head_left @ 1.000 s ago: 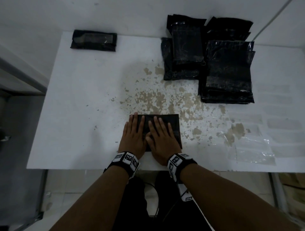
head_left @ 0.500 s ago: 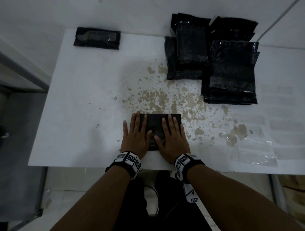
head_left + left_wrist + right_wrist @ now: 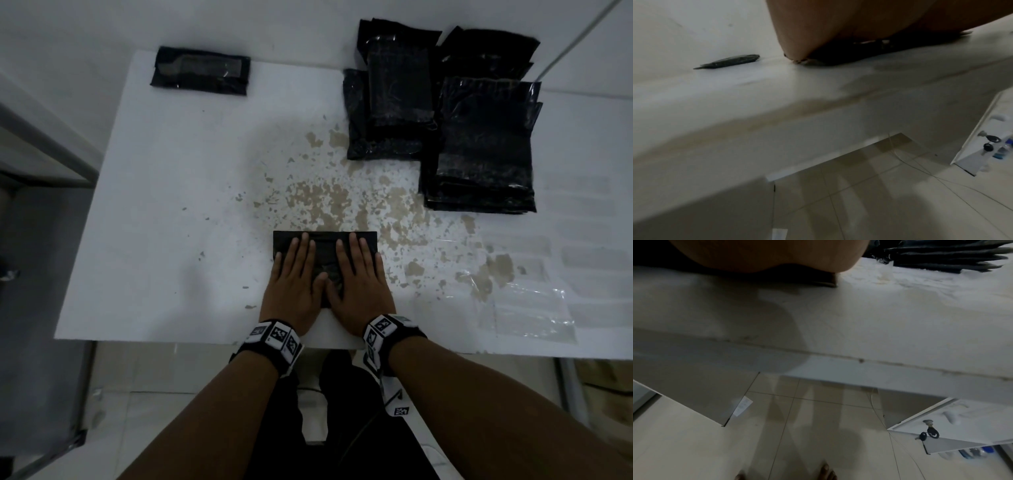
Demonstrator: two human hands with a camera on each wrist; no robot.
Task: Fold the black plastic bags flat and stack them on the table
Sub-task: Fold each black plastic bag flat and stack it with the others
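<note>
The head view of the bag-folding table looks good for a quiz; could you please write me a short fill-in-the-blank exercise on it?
1. Both hands, the left hand and the right hand, press flat on a folded ____ bag.
2. A single folded bag lies at the table's far ____ corner.
3. The unfolded bags are piled at the far ____ of the table.
4. A ____ plastic sheet lies near the right front edge.

Missing words: black; left; right; clear

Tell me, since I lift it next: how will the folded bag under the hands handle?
Probably floppy and light: the bag is thin, wrinkled plastic. It may spring open, since both the left hand and right hand press it flat. Likely slippery; the stacked bags look glossy.
</note>
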